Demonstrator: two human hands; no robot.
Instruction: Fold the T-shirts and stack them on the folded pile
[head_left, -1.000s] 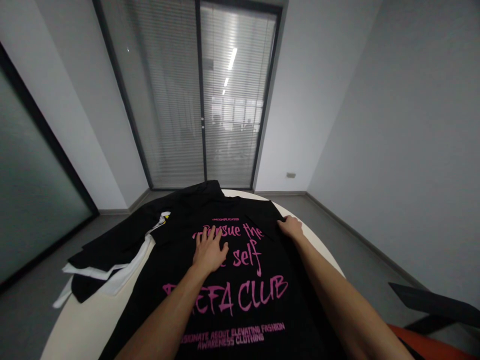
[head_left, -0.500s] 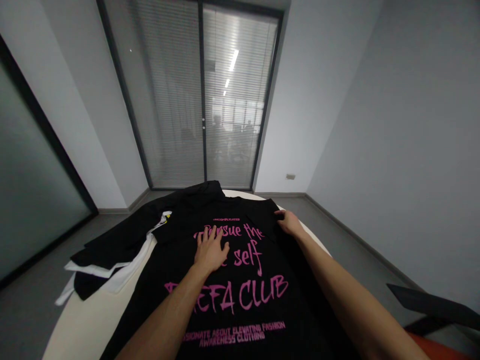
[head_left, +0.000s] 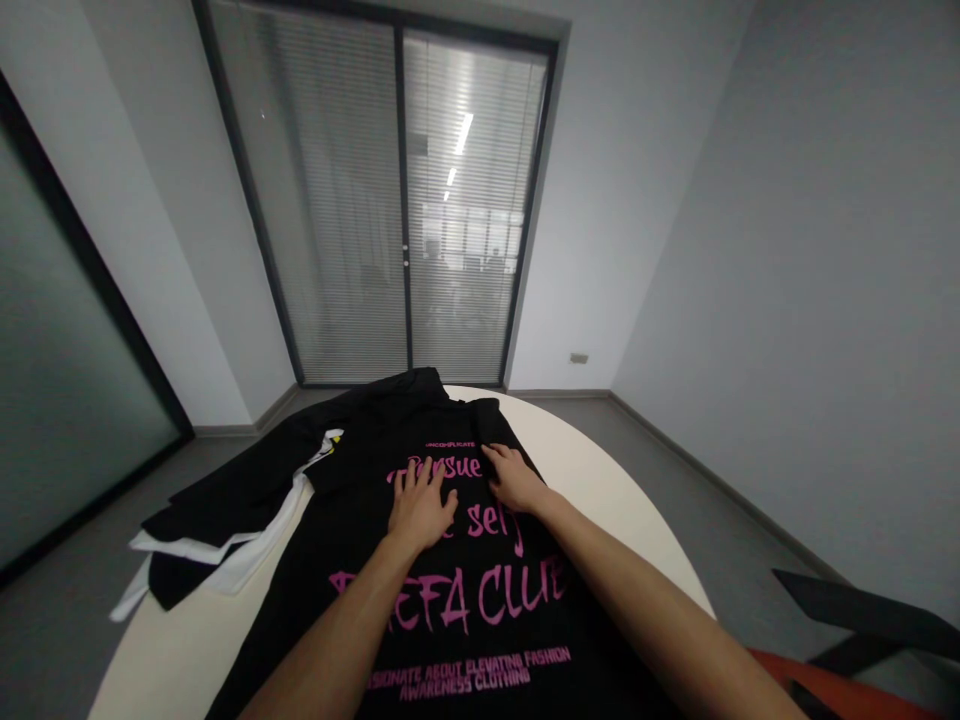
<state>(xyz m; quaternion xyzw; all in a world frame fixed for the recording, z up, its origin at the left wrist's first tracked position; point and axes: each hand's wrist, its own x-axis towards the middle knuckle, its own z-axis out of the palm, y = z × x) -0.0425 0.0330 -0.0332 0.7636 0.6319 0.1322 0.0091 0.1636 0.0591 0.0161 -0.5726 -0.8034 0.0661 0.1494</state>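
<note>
A black T-shirt (head_left: 480, 545) with pink lettering is spread on a round cream table (head_left: 592, 460). My left hand (head_left: 421, 505) lies flat on its front, fingers spread over the print and holding nothing. At the shirt's right side, my right hand (head_left: 514, 478) pinches the fabric with its fingers bent. That side is folded inward, covering the end of the upper words and part of the lower ones. Both forearms hide some of the lettering.
More dark clothing (head_left: 247, 470) with white edges lies at the table's left and hangs past its rim. An orange and black chair (head_left: 847, 690) stands at the lower right. Behind the table are a glass partition with blinds (head_left: 341, 200) and a pale wall (head_left: 810, 250).
My right hand has moved left, bringing the shirt's right side inward over the print. More of the table's right part shows. My left hand stays in place.
</note>
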